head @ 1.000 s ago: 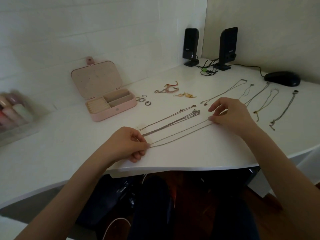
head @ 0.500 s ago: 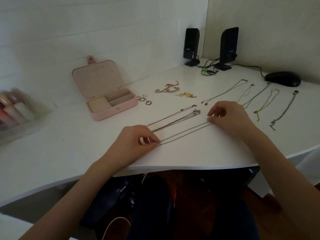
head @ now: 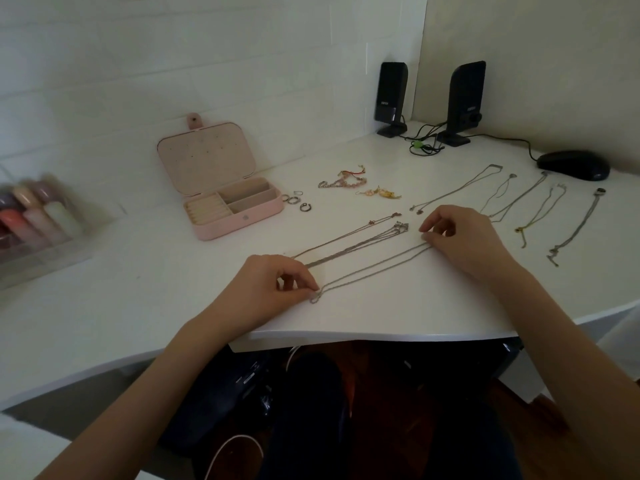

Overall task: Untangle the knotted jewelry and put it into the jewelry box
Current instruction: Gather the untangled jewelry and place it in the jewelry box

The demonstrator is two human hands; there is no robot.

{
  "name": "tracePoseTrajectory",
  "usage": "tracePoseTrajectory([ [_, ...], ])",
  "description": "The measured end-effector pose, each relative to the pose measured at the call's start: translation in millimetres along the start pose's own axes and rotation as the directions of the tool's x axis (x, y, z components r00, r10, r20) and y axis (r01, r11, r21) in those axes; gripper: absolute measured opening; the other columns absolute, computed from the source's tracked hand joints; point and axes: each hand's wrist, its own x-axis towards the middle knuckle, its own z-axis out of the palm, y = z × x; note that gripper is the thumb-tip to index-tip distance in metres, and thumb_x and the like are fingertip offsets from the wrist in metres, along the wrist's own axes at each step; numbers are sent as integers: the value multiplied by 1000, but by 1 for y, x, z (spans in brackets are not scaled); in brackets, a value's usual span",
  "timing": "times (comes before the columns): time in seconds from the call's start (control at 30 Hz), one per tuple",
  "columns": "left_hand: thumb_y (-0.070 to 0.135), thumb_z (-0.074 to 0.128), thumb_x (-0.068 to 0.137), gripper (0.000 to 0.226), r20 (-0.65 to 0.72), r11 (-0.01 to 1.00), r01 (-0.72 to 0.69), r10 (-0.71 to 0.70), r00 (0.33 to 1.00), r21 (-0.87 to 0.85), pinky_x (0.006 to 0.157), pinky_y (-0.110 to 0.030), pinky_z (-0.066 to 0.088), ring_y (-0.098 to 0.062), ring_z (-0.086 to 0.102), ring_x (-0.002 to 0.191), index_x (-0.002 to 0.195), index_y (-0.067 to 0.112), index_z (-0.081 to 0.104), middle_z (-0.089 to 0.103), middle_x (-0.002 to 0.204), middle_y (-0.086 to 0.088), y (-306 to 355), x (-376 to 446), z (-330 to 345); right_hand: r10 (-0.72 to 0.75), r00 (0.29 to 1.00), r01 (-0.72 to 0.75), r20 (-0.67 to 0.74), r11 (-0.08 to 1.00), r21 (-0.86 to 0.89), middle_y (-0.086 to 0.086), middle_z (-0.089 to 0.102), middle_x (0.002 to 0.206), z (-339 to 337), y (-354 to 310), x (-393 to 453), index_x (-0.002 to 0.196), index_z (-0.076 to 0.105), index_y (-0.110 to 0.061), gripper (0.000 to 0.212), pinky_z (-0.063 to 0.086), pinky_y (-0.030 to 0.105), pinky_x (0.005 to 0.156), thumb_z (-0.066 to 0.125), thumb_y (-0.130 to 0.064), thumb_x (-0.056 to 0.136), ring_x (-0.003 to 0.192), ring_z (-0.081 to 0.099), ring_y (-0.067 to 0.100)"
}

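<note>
Both hands rest on the white tabletop point(head: 145, 306), each pinching one end of the same silver chain point(head: 374, 266); the left hand point(head: 273, 289) has its thumb and forefinger curled onto the near end, where the chain doubles back in a small loop, and the right hand point(head: 464, 237) pinches the far end with its fingertips bent down; the two hands are well apart, with the chain stretched in a slanting double line between them. Just beyond it lie two more silver necklaces point(head: 349, 244), roughly parallel, their near ends passing behind the left hand; whether they touch each other I cannot tell. To the right of the right hand, several other chains point(head: 530, 202) are laid out separately, side by side. The pink jewelry box point(head: 239, 216) stands open at the back left, lid tilted up against the wall, its compartments showing; a few rings point(head: 296, 200) lie just beside its right end, and a small heap of pink and gold bracelets point(head: 346, 181) sits further right. Two black speakers point(head: 429, 98) stand in the corner; a black mouse point(head: 573, 164) lies to the right of them; a blurred clear case of coloured bottles point(head: 38, 216) sits at the far left.
</note>
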Motion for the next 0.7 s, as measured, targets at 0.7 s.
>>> tracePoseTrajectory([
  [0.7, 15, 67, 87, 14, -323, 997, 77, -74, 944, -3, 71, -12, 42, 3, 55, 74, 85, 29, 68, 62, 81, 17, -60, 44, -55, -266, 945, 240, 189, 959, 148, -6, 66, 102, 79, -88, 54, 97, 68, -20, 19, 42, 12, 75, 59, -4, 90, 88, 58, 7],
])
